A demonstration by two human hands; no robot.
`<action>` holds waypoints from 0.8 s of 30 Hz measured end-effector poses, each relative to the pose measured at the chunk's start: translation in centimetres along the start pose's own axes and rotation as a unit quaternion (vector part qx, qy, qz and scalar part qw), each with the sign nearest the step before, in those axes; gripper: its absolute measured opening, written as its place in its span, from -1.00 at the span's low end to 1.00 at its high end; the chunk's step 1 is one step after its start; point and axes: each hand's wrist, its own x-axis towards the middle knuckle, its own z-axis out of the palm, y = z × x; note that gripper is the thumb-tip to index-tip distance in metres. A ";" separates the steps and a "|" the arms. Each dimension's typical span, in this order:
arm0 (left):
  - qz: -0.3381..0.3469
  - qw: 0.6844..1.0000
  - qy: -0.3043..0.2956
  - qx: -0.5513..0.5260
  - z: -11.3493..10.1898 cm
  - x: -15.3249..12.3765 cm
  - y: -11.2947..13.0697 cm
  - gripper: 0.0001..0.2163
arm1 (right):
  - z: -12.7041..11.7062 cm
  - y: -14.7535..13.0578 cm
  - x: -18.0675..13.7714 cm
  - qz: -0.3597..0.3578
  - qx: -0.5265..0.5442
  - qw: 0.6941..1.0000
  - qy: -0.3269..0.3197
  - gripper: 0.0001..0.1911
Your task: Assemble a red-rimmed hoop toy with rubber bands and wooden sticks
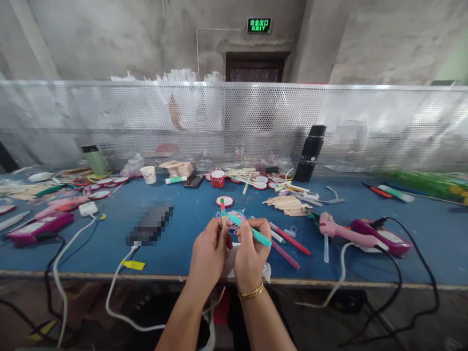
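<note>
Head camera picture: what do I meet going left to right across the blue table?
Purple plastic box, pale green bottle, white paper cup, red drum-shaped thing, turquoise marker in the right hand, black bottle, another purple plastic box.

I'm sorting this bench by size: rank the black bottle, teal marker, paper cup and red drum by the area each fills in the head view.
1. Black bottle
2. Teal marker, though the right hand partly covers it
3. Paper cup and red drum: too alike to rank
</note>
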 end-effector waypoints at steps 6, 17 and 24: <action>0.016 1.000 0.012 0.009 0.1 -0.1 -0.2 -0.81 | 0.1 0.1 -0.1 -0.019 -0.018 0.999 -0.029 -0.80; 0.010 1.000 0.018 0.014 0.1 -0.2 -0.4 -0.80 | 0.0 -0.1 -0.3 -0.054 -0.057 0.996 -0.040 -0.80; 0.021 0.999 0.017 0.025 0.1 -0.2 -0.5 -0.79 | 0.1 -0.2 -0.5 -0.062 -0.062 0.996 -0.009 -0.80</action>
